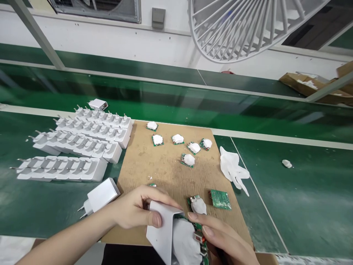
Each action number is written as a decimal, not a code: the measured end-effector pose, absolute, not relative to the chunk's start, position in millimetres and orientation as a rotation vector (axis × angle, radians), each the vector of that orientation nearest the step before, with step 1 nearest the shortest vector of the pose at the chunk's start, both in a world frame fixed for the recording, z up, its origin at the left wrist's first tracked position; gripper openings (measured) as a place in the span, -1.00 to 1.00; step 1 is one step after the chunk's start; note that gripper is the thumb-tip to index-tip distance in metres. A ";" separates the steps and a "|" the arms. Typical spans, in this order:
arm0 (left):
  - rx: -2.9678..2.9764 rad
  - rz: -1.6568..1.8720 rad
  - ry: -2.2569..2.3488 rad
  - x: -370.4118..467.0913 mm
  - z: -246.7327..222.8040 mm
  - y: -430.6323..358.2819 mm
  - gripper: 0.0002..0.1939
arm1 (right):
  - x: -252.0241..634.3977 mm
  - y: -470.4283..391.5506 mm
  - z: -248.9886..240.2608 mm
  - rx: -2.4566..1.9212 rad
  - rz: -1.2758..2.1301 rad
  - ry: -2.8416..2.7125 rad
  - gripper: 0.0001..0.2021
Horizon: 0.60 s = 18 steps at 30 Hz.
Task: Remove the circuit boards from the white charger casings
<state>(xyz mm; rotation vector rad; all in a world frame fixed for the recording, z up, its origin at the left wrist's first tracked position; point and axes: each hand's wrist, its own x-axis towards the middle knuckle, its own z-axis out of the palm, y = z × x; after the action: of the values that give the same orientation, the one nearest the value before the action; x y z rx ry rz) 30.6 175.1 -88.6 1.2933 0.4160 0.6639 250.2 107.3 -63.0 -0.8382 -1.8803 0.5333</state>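
Note:
My left hand (135, 211) grips a white charger shell (161, 235) at the near edge of a brown cardboard sheet (162, 165). My right hand (220, 239) holds a green circuit board (200, 237) with white padding, its end inside the shell's open side. Just beyond my fingers lie another padded board (197, 204) and a bare green board (220, 199). Several more padded boards (178, 139) are scattered across the far part of the cardboard.
Rows of white charger shells with prongs (74, 147) fill the green bench on the left, with one finished charger (100, 197) near my left wrist. A white glove (233, 169) lies right of the cardboard. A conveyor belt (176, 99) and fan guard (242, 25) stand behind.

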 end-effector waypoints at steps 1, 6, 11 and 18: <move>1.290 0.658 0.422 30.3 -88.6 175.1 -0.59 | 251.3 108.2 -62.0 -0.820 0.546 -1.915 -0.50; 1.263 0.629 0.439 29.5 -87.9 174.7 -0.59 | 242.9 106.1 -64.2 -0.877 0.541 -1.806 -0.57; 1.255 0.622 0.446 30.8 -88.0 175.4 -0.58 | 235.7 101.0 -68.9 -0.937 0.482 -1.730 -0.60; 1.256 0.610 0.437 30.1 -89.5 174.3 -0.56 | 245.2 94.5 -68.3 -1.020 0.269 -1.974 -0.55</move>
<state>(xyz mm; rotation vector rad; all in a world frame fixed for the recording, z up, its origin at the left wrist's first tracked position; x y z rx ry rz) 30.1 174.3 -89.5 1.2562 0.4374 0.6099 245.2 94.5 -68.3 -1.0199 -1.9741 0.2693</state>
